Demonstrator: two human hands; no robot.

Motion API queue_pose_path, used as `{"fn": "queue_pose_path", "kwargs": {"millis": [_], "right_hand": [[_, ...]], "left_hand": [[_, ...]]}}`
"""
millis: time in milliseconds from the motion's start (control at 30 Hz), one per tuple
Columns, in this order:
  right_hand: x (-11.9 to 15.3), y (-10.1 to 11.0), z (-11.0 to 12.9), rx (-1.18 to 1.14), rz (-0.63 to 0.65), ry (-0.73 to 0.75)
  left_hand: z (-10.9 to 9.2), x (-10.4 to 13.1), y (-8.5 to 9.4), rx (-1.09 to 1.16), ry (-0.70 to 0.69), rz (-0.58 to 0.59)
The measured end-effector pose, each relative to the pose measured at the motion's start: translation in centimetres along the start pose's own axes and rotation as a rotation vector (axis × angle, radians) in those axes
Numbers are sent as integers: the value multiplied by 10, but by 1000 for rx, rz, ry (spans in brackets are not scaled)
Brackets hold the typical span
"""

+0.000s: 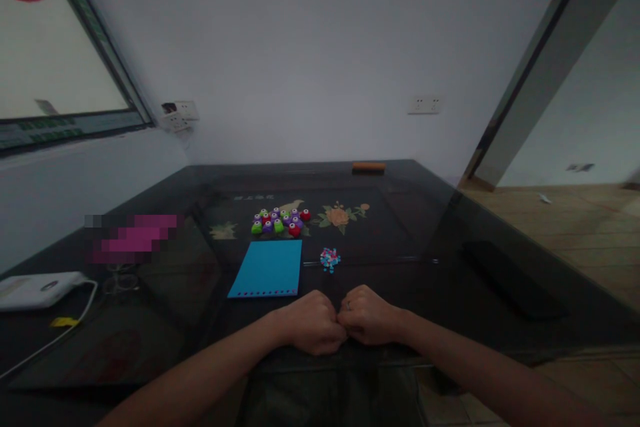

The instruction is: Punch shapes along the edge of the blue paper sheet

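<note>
In the head view, the left hand (316, 322) and right hand (373, 315) rest at the dark table's (390, 287) near edge, curled into touching fists; whether either hides anything, I cannot tell. The blue sheet (270, 267) lies just beyond the left hand, small marks along its near edge (holes or bits, too small to say). Small pieces (330, 258) lie heaped beside it, colorful figures (279, 226) clustered behind; little seems done, both groups left off the sheet.

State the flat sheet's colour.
The flat sheet is bright blue; the head view shows it.
</note>
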State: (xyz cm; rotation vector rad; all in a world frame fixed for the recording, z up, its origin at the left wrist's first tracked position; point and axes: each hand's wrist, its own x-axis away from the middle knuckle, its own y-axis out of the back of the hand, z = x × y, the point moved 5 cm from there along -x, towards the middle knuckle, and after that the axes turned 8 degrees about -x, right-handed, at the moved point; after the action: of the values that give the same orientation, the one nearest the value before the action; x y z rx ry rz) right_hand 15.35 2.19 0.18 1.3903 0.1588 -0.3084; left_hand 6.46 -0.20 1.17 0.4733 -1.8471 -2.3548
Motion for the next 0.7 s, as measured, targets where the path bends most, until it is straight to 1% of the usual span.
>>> {"fn": "queue_pose_path", "kwargs": {"millis": [267, 433, 700], "right_hand": [[0, 0, 0, 11, 1, 4], [-1, 1, 1, 14, 1, 6], [1, -2, -1, 14, 3, 8]], "left_hand": [[0, -1, 3, 13, 6, -5], [0, -1, 1, 9, 10, -14], [0, 0, -1, 9, 20, 15]]}}
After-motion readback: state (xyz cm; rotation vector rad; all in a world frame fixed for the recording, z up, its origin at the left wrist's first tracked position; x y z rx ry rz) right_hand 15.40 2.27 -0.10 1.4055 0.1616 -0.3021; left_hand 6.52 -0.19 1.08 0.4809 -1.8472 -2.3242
